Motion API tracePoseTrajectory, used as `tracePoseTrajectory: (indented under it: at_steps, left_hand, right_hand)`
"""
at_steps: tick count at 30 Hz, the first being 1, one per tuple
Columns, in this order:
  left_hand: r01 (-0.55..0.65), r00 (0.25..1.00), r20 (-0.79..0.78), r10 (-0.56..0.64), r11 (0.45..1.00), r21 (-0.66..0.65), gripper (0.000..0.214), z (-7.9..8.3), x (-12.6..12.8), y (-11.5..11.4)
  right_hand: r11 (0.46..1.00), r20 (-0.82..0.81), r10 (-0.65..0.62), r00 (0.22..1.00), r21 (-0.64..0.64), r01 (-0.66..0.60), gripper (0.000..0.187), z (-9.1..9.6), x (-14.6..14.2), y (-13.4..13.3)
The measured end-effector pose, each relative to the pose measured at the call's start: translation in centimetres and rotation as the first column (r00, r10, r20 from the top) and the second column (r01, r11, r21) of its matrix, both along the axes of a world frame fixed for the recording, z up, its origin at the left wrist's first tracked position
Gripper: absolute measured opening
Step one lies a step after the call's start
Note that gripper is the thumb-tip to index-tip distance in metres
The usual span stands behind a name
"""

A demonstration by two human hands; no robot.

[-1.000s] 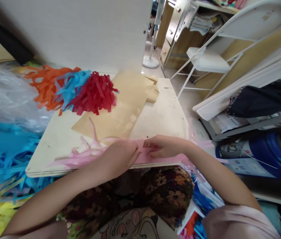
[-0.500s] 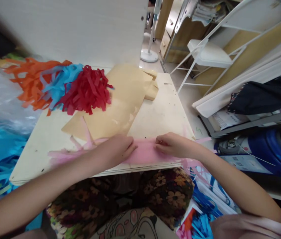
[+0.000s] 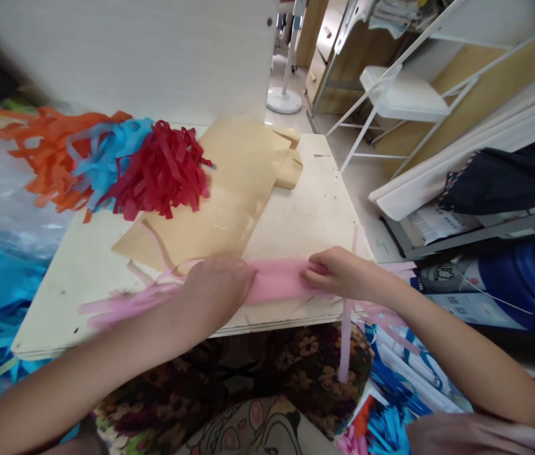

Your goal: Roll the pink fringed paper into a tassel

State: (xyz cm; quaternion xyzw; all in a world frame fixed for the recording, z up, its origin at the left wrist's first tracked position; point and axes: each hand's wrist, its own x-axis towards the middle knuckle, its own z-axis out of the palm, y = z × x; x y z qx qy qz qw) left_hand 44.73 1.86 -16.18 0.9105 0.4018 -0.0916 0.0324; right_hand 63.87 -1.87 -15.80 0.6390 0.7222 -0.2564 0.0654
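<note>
Both hands (image 3: 276, 281) on pink paper (image 3: 276, 283)

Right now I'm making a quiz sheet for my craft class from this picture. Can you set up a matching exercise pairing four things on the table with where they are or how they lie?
Things:
1. red tassel
2. orange tassel
3. pink paper
4. tan sheet

Places:
A. flat in the middle of the board
B. farthest left of the pile
C. between left hand and right hand
D. right end of the pile, overlapping the tan sheet

Pairs: 1-D, 2-B, 3-C, 4-A
</note>
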Motion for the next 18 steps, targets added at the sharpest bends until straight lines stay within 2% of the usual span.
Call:
tracePoseTrajectory:
  at_steps: [4,7,10,13,18]
  left_hand:
    - [0.010,1.000,-0.020,-0.010,1.000,0.008,0.040,-0.2,0.2,0.2]
    - [0.017,1.000,-0.011,-0.017,0.999,0.029,0.039,-0.4,0.3,0.2]
    - [0.023,1.000,-0.005,-0.022,0.999,0.050,0.039,-0.5,0.2,0.2]
    - [0.034,0.999,0.014,-0.034,0.998,0.053,0.039,-0.6,0.0,0.3]
    - [0.060,0.998,0.022,-0.061,0.998,0.030,0.037,-0.6,0.0,0.4]
  right_hand:
    - [0.979,-0.099,-0.136,0.986,-0.166,0.118,0.029,-0.1,0.3,0.3]
    - [0.960,-0.126,-0.166,0.978,-0.249,0.130,0.033,-0.1,0.3,0.5]
    - [0.970,-0.130,-0.128,0.983,-0.223,0.097,0.040,-0.1,0.1,0.9]
    - [0.982,-0.099,-0.095,0.991,-0.170,0.077,0.039,-0.1,0.0,1.1]
    - [0.970,-0.122,-0.133,0.984,-0.219,0.103,0.035,-0.6,0.3,0.9]
